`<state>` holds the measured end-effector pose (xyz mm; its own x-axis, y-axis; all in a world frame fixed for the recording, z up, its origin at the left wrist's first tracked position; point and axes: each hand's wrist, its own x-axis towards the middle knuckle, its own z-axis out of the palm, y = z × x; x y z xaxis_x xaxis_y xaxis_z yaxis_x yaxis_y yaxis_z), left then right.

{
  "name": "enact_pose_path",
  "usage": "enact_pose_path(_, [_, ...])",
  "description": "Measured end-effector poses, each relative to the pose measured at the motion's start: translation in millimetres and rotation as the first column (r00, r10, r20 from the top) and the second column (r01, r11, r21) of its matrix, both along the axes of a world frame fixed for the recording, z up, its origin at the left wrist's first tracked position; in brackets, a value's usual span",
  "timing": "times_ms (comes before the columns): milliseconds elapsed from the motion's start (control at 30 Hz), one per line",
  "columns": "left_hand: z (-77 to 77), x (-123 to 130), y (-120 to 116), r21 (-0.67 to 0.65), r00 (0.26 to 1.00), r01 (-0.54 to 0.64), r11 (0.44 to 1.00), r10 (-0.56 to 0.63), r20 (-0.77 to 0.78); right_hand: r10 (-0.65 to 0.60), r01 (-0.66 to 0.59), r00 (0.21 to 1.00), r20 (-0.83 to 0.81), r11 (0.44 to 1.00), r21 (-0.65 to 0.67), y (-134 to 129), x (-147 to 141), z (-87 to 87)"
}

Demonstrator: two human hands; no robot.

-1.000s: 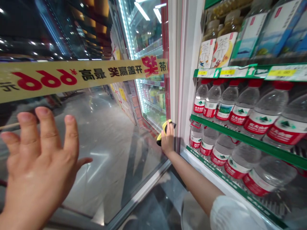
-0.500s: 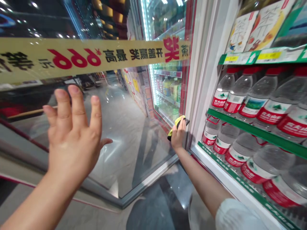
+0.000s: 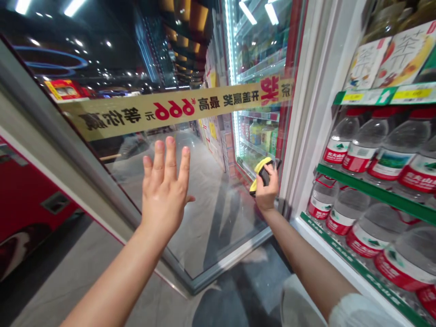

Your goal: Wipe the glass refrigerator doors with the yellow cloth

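Observation:
My left hand point(image 3: 163, 190) is raised with its fingers spread, holding nothing, in front of a tall glass door point(image 3: 207, 227). I cannot tell whether it touches the glass. My right hand point(image 3: 267, 188) grips a small yellow and black hand tool point(image 3: 260, 175), which may be a wiper or pad. It sits at the door's upright edge, partly hidden by my fingers. Past my right arm stand rows of bottled water point(image 3: 378, 150) in a lit drinks cooler.
A yellow and red printed banner point(image 3: 173, 109) runs across the glass. Green shelf edges point(image 3: 368, 188) hold the bottles, with boxed tea drinks point(image 3: 402, 54) above. Further coolers line a shiny corridor floor point(image 3: 204, 181). A red panel point(image 3: 27, 213) stands low at the left.
The view has swung left. My left hand has risen from the lower left toward the middle of the glass, fingers still spread. My right hand keeps its hold on the yellow and black tool.

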<state>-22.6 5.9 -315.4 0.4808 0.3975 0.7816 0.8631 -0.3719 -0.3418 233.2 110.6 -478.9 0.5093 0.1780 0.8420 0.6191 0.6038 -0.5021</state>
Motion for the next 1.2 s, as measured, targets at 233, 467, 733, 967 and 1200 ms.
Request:
enact_pose_path(233, [1.0,-1,-1,-0.009,1.000,0.004,1.000,-0.004,-0.001,0.128,-0.014,0.644,0.754,0.988,-0.156,-39,-35,-48.5])
enact_pose_path(467, [-0.7,-2,1,-0.004,1.000,-0.002,1.000,0.002,-0.017,0.037,0.082,0.864,0.502,0.973,-0.213,-25,-44,-20.7])
enact_pose_path(733, [18.7,-26,-12,-0.089,0.986,-0.089,0.992,0.075,-0.148,0.199,0.036,0.508,0.838,0.967,-0.251,-48,-51,-53.8])
enact_pose_path(967, [14.3,-64,-42,-0.053,0.974,-0.162,0.985,0.151,-0.167,0.058,0.113,0.818,0.573,0.959,-0.259,-51,-96,13.3])
enact_pose_path(1200, [15.9,-74,-47,-0.093,0.973,-0.135,0.986,0.115,-0.201,0.217,-0.079,0.419,0.881,0.976,-0.203,-69,-106,-39.5])
